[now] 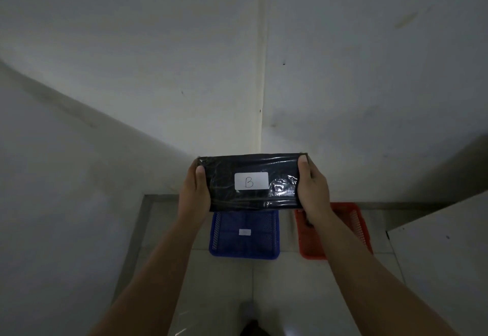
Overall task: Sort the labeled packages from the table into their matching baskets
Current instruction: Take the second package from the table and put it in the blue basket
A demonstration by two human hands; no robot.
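While the left hand [194, 193] and right hand [313, 190] grip the ends of a black package [253, 181] labeled B, it hangs above a blue basket [244, 235] and red basket [353, 227].

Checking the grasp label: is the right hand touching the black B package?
Touching. The head view shows the right hand wrapped round the black B package's right end, thumb on its front face.

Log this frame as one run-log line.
held: black package, label B | left hand: gripping left end | right hand: gripping right end | below: blue basket, red basket on floor
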